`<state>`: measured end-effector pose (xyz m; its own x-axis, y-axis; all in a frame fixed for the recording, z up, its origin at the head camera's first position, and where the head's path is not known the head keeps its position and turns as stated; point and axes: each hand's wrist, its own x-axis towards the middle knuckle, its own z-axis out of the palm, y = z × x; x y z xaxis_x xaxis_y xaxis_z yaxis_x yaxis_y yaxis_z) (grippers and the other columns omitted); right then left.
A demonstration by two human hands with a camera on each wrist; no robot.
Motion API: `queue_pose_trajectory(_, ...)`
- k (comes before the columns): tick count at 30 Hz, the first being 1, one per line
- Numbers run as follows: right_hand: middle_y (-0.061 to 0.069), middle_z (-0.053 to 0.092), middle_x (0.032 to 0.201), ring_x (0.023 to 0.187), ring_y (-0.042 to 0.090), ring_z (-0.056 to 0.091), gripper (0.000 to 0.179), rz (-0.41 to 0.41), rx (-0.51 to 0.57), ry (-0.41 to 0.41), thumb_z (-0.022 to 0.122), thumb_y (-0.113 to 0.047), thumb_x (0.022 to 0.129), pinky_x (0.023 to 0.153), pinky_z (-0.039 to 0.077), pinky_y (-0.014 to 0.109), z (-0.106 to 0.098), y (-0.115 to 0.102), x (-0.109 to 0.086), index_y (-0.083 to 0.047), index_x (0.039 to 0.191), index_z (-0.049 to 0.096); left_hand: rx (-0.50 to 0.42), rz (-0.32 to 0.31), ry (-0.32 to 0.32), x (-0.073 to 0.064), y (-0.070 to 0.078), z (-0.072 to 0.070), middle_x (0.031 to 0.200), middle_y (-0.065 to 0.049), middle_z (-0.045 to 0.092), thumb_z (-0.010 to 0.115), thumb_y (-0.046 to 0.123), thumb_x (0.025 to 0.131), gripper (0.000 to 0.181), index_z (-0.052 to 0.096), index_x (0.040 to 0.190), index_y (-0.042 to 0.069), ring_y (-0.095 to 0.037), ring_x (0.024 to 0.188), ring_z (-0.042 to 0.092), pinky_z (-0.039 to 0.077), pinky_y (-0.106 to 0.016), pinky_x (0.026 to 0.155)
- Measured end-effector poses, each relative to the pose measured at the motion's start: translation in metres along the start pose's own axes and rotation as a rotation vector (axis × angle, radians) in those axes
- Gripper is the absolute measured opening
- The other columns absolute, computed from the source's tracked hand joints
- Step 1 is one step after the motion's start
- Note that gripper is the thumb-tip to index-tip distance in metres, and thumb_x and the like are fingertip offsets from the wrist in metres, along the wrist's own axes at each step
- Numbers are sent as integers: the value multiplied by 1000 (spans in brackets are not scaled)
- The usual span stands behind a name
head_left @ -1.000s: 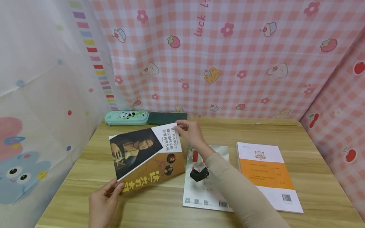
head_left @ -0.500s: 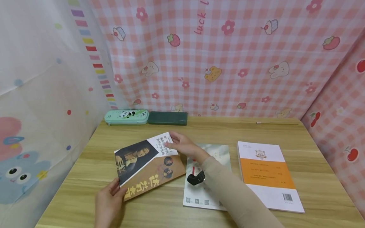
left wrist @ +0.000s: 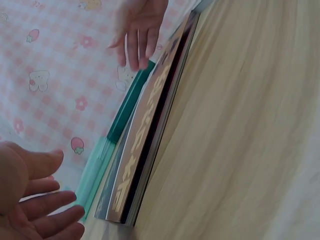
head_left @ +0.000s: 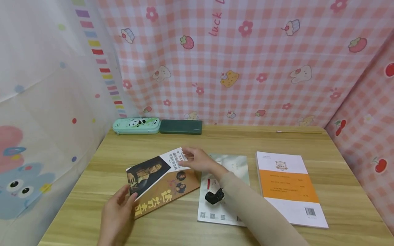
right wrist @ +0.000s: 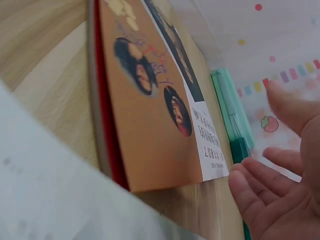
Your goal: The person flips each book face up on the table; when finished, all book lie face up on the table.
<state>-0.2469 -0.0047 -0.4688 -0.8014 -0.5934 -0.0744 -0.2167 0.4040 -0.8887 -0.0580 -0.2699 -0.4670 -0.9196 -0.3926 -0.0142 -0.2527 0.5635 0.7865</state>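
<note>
A brown, white and dark book point(head_left: 167, 186) with a painted portrait on its cover lies slantwise on the wooden table point(head_left: 83, 205). At its near left corner is my left hand point(head_left: 115, 212); the left wrist view shows those fingers point(left wrist: 47, 205) loosely extended and apart from the book. Beyond the far right corner my right hand point(head_left: 198, 159) hovers with relaxed fingers, and a gap shows between it and the book in the right wrist view. Neither hand grips anything. Part of the book's upper right corner is hidden behind the right hand.
Right of the book lies a pale booklet point(head_left: 206, 208), partly under the right forearm and its black wrist camera point(head_left: 213, 196). Farther right is a white and orange book point(head_left: 287, 186). A mint panda pencil case point(head_left: 136, 125), a dark green case point(head_left: 181, 127) and a thin stick point(head_left: 298, 132) line the back.
The book has come down from a tilted hold onto the table, moving toward the near side. Both hands have let go of it and loosened beside its corners.
</note>
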Motion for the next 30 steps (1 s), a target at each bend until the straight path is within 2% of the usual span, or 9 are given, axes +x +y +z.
queue_pose_trajectory(3, 16, 57, 141, 128, 30, 56, 61, -12, -76, -3, 74, -25, 95, 108, 47, 39, -1, 2, -6, -2, 146, 51, -1, 31, -27, 7, -2, -1, 140, -28, 56, 68, 22, 99, 52, 54, 143, -3, -44, 126, 56, 45, -54, 106)
queue_pose_trajectory(6, 17, 60, 136, 123, 30, 60, 58, -11, -93, -23, 76, -24, 93, 104, 50, 39, -3, 6, -13, -3, 142, 54, 23, 88, -30, 15, -5, -1, 138, -29, 56, 69, 19, 98, 51, 55, 140, -5, -48, 124, 56, 45, -57, 105)
queue_pose_trajectory(12, 17, 63, 132, 119, 28, 63, 68, -44, -172, -61, 83, -25, 86, 101, 52, 37, -2, 11, -25, 0, 142, 55, 84, 248, 5, 31, -12, 0, 137, -27, 58, 72, 15, 96, 48, 58, 137, -5, -51, 118, 59, 49, -57, 100)
queue_pose_trajectory(16, 13, 65, 129, 117, 26, 63, 68, -65, -237, -69, 86, -26, 83, 102, 51, 36, -1, 11, -32, 0, 139, 58, 83, 325, -20, 44, -12, 2, 139, -29, 55, 72, 13, 96, 48, 58, 136, -8, -50, 124, 55, 48, -54, 101)
queue_pose_trajectory(21, 9, 66, 125, 113, 23, 64, 64, -69, -250, -78, 87, -26, 82, 97, 53, 31, 0, 13, -38, -4, 137, 61, 42, 320, -75, 61, -14, 6, 133, -31, 59, 70, 11, 97, 46, 57, 136, -10, -48, 124, 56, 49, -53, 100)
queue_pose_trajectory(23, 9, 66, 124, 112, 23, 64, 62, -60, -230, -83, 87, -21, 82, 95, 53, 29, 0, 14, -39, -6, 136, 62, 58, 315, -78, 67, -16, 6, 123, -29, 64, 69, 12, 97, 46, 57, 136, -9, -45, 114, 62, 53, -53, 97)
queue_pose_trajectory(25, 8, 66, 124, 111, 22, 64, 62, -61, -222, -83, 88, -18, 80, 93, 54, 27, -1, 16, -40, -7, 136, 63, 82, 308, -72, 72, -17, 7, 119, -27, 65, 69, 14, 98, 46, 57, 136, -8, -40, 109, 63, 53, -53, 95)
queue_pose_trajectory(28, 7, 65, 124, 111, 21, 64, 62, -63, -222, -81, 90, -15, 77, 93, 54, 25, -2, 19, -41, -8, 133, 65, 112, 285, -75, 79, -19, 6, 128, -27, 62, 68, 16, 99, 47, 56, 138, -9, -39, 110, 58, 49, -53, 96)
queue_pose_trajectory(30, 6, 65, 125, 111, 19, 64, 65, -66, -251, -83, 91, -18, 76, 94, 53, 25, -2, 20, -41, -9, 134, 64, 116, 264, -90, 83, -21, 6, 140, -29, 54, 67, 16, 99, 50, 54, 139, -9, -42, 123, 53, 44, -57, 104)
